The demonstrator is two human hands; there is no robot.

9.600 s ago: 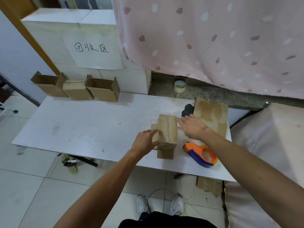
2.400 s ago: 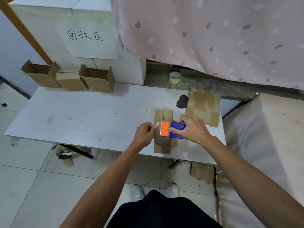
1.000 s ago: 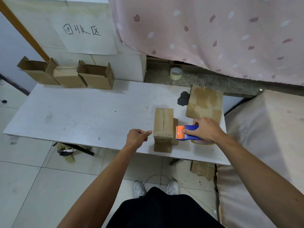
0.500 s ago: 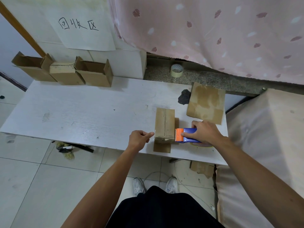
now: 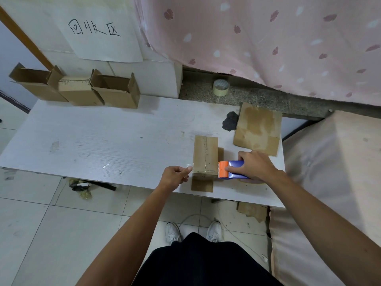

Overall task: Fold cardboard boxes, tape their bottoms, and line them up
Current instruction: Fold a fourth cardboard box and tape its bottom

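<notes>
a: box position?
b: cardboard box stands near the tabletop's front edge, right of centre, closed seam facing up, flaps splayed beneath.
a: hands?
b: left hand pinches the tape end at the box's left edge. right hand grips the tape dispenser, orange end against the box's right side.
a: other items?
b: three boxes in a row, far left. flat cardboard behind the right hand.
</notes>
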